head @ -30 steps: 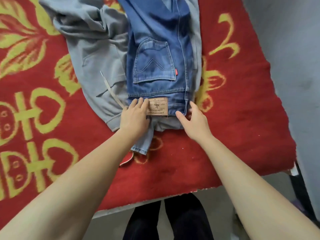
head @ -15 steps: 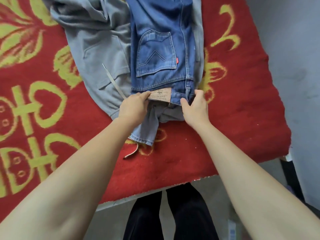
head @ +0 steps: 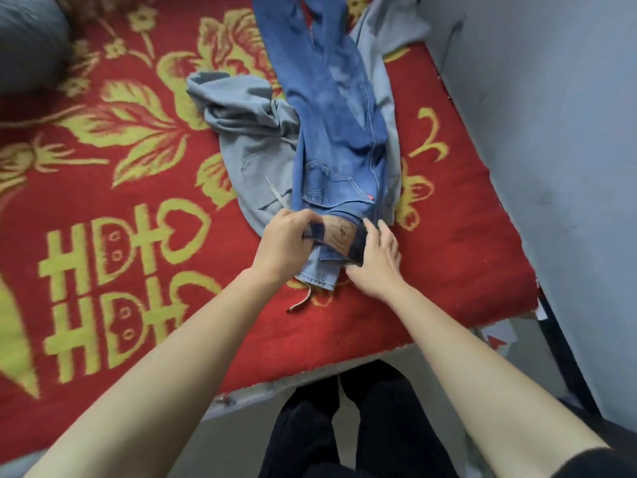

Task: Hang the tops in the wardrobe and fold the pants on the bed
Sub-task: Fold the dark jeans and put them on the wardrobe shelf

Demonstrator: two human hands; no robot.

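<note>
Head view: a bed (head: 455, 270) covered in red with yellow flowers carries faded blue jeans (head: 339, 132), laid lengthwise over a grey garment (head: 251, 146). The left hand (head: 286, 243) grips the lifted waistband and the right hand (head: 377, 262) pinches its other end, either side of a tan leather patch (head: 339, 234).

Yellow double-happiness sign (head: 113, 270) on the red blanket (head: 448, 270); jeans' (head: 337, 132) leather patch (head: 339, 234) print illegible.

The jeans (head: 337, 132) run off the top edge, leg ends out of sight; the grey garment (head: 251, 139) lies partly buried under them; print on the leather patch (head: 339, 234) too small to read; fingertips of the left hand (head: 282, 246) tucked behind the waistband; blurred dark shape (head: 27, 43) clipped top-left.
</note>
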